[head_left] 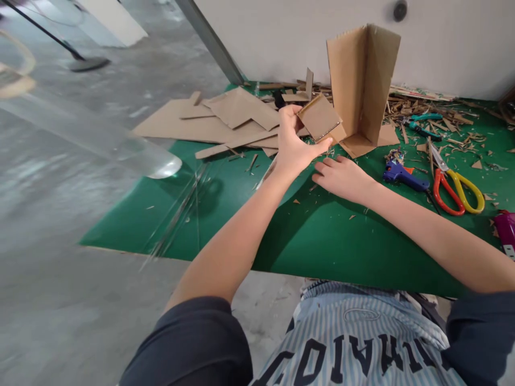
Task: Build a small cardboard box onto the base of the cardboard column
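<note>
My left hand [295, 139] grips a small square cardboard piece [319, 118] by its edges, thumb along the near side and fingers behind the far side. The piece is held tilted above the green table [225, 198]. My right hand [341, 176] rests low over the table just below it, fingers stretched out and a little apart, with nothing visible in them. Behind the small piece stands a tall folded cardboard corner [364, 86], upright and open toward me.
Flat cardboard sheets [237, 110] lie at the back left. To the right are a blue glue gun [402, 176], scissors [453, 185] with red and yellow handles, teal-handled pliers [424, 123] and a purple tool [506, 230]. Cardboard scraps [446, 112] litter the back. A clear bottle-like object [132, 150] is at left.
</note>
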A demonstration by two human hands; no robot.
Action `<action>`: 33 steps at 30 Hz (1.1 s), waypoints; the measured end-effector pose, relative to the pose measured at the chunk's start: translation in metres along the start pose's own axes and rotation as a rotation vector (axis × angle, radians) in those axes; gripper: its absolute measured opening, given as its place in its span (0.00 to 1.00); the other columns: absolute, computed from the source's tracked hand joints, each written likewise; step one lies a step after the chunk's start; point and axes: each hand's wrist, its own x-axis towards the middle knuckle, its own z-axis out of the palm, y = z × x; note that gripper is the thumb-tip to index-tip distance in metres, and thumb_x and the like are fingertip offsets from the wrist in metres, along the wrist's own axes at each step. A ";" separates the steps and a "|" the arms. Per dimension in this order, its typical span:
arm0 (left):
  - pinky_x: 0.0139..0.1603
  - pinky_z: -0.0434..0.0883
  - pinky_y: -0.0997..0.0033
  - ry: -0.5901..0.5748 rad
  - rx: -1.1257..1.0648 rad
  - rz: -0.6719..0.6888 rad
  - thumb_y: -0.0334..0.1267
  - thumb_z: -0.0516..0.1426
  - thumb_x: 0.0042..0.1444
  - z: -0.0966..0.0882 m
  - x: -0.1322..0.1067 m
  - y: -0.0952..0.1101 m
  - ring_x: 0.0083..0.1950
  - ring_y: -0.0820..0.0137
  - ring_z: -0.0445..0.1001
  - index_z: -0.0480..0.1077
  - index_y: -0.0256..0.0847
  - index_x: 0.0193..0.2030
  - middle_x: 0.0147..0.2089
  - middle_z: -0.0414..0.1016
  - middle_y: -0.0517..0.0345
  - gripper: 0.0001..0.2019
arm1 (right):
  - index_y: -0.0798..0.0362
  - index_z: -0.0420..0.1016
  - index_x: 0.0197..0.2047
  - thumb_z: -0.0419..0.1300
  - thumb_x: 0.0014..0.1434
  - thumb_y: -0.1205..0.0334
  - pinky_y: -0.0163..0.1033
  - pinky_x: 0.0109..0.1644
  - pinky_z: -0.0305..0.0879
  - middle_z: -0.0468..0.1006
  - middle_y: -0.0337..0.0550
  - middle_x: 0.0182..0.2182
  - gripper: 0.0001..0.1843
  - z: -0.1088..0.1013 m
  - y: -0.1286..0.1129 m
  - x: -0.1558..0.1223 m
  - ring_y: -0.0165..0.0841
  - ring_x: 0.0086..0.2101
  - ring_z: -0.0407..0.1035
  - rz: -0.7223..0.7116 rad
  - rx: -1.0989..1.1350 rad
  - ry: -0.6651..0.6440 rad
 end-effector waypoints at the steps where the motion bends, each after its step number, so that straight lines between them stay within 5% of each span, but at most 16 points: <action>1: 0.58 0.74 0.48 -0.031 -0.051 -0.017 0.71 0.66 0.44 0.001 0.001 -0.002 0.59 0.59 0.73 0.52 0.51 0.58 0.58 0.70 0.52 0.45 | 0.58 0.76 0.49 0.44 0.71 0.73 0.45 0.44 0.64 0.79 0.55 0.47 0.19 -0.003 0.000 -0.009 0.42 0.47 0.72 -0.035 0.013 0.034; 5: 0.59 0.73 0.46 -0.048 -0.205 -0.034 0.72 0.65 0.43 0.001 0.003 -0.006 0.61 0.55 0.74 0.53 0.53 0.57 0.59 0.71 0.53 0.43 | 0.57 0.71 0.45 0.45 0.74 0.67 0.41 0.37 0.61 0.78 0.47 0.39 0.14 -0.024 -0.001 -0.046 0.34 0.36 0.71 -0.022 0.223 0.179; 9: 0.60 0.74 0.47 -0.086 -0.423 -0.060 0.68 0.68 0.43 -0.002 0.001 0.009 0.61 0.56 0.75 0.58 0.54 0.55 0.56 0.75 0.59 0.39 | 0.53 0.66 0.45 0.53 0.70 0.64 0.35 0.32 0.62 0.77 0.42 0.38 0.03 -0.039 0.000 -0.078 0.27 0.31 0.69 0.169 0.632 0.373; 15: 0.69 0.72 0.42 -0.405 -0.748 -0.352 0.75 0.64 0.39 -0.008 -0.006 0.041 0.76 0.48 0.61 0.66 0.50 0.58 0.71 0.67 0.52 0.45 | 0.49 0.63 0.50 0.58 0.66 0.61 0.34 0.30 0.67 0.72 0.37 0.34 0.11 -0.025 0.005 -0.106 0.26 0.28 0.68 0.498 0.954 0.635; 18: 0.65 0.75 0.43 -0.435 -0.858 -0.484 0.81 0.56 0.41 -0.011 -0.009 0.050 0.75 0.48 0.63 0.67 0.47 0.61 0.71 0.68 0.51 0.48 | 0.48 0.62 0.50 0.59 0.66 0.60 0.34 0.27 0.65 0.71 0.37 0.34 0.12 -0.012 0.006 -0.115 0.26 0.26 0.65 0.596 1.008 0.687; 21: 0.59 0.79 0.48 -0.345 -1.028 -0.646 0.80 0.47 0.49 -0.010 -0.012 0.056 0.64 0.50 0.76 0.70 0.42 0.59 0.59 0.79 0.47 0.47 | 0.48 0.63 0.49 0.60 0.66 0.59 0.35 0.27 0.66 0.73 0.38 0.34 0.11 0.000 0.004 -0.120 0.26 0.26 0.68 0.609 1.038 0.698; 25: 0.50 0.81 0.54 -0.298 -1.192 -0.778 0.77 0.48 0.51 -0.004 -0.017 0.059 0.55 0.50 0.81 0.71 0.40 0.58 0.47 0.83 0.46 0.44 | 0.48 0.63 0.48 0.61 0.66 0.53 0.35 0.26 0.67 0.75 0.41 0.37 0.14 0.012 0.002 -0.123 0.28 0.28 0.73 0.621 1.103 0.633; 33: 0.51 0.80 0.53 -0.434 -1.173 -0.814 0.71 0.53 0.52 0.003 -0.026 0.064 0.60 0.47 0.79 0.71 0.37 0.58 0.54 0.82 0.42 0.41 | 0.49 0.61 0.50 0.59 0.67 0.50 0.33 0.23 0.66 0.76 0.42 0.38 0.16 0.020 0.004 -0.125 0.27 0.27 0.74 0.641 1.148 0.548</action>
